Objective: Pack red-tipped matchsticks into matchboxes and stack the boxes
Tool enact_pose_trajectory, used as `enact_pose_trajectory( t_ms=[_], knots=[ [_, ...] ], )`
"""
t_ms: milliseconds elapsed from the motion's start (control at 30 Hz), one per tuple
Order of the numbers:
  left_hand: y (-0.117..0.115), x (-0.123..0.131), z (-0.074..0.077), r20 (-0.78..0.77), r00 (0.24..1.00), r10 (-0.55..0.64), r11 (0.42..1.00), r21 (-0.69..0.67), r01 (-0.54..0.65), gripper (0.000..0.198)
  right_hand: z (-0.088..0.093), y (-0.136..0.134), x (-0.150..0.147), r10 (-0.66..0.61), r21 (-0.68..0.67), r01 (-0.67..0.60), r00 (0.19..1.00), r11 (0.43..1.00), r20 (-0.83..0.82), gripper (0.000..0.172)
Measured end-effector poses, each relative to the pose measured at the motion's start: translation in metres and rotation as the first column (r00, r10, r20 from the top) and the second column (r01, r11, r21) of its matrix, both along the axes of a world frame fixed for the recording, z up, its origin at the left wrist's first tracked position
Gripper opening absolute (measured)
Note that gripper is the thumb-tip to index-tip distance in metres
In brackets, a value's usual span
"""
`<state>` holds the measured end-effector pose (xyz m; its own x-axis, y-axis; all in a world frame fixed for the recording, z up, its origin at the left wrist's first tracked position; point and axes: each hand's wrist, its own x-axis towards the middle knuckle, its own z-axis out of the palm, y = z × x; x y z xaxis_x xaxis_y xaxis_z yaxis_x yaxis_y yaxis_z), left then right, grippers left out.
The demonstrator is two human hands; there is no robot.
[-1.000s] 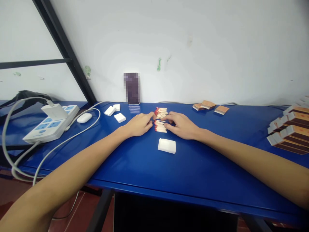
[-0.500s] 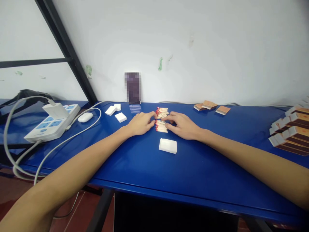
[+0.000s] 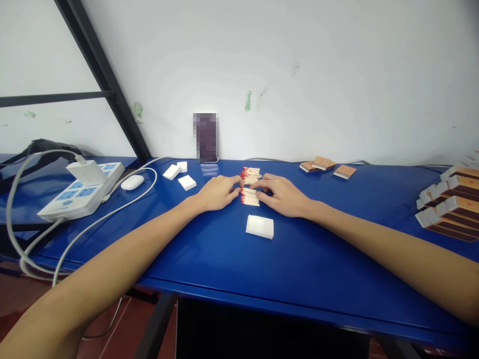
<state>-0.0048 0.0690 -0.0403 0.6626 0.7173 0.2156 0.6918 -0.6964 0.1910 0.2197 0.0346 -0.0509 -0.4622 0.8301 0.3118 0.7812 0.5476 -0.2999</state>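
Observation:
Two small piles of red-tipped matches [image 3: 250, 185] lie in the middle of the blue table [image 3: 307, 259]. My left hand [image 3: 217, 192] rests on the table at their left side, fingertips pressed against the red heads. My right hand [image 3: 282, 195] lies on the right, fingers curled onto the nearer pile's sticks. Both hands pinch the nearer pile between them. A white matchbox tray [image 3: 259, 226] sits just in front of my hands.
Three white trays [image 3: 179, 175] lie at the back left, next to a white earbud case [image 3: 132, 182], a power strip [image 3: 80, 190] and cables. Brown matchbox sleeves [image 3: 327, 166] lie at the back right. Stacked matchboxes [image 3: 449, 204] stand at the right edge. A phone [image 3: 205, 136] leans on the wall.
My hands have closed in slightly on the nearer pile of matches. Little else has moved.

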Motion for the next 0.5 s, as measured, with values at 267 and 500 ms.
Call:
enact_pose_trajectory(
  t_ms=[267,500],
  knots=[
    [0.0005,-0.0017,0.0004,0.027,0.999,-0.025,0.999,-0.026,0.025,0.024,0.0010,-0.0005,-0.0005,0.008,0.010,-0.007,1.000,1.000,-0.009,0.034],
    [0.0013,-0.0030,-0.0003,0.061,0.996,-0.064,0.997,-0.044,0.066,0.025,-0.0001,0.0005,0.0002,0.048,0.038,-0.047,0.998,0.998,-0.039,0.028]
  ],
)
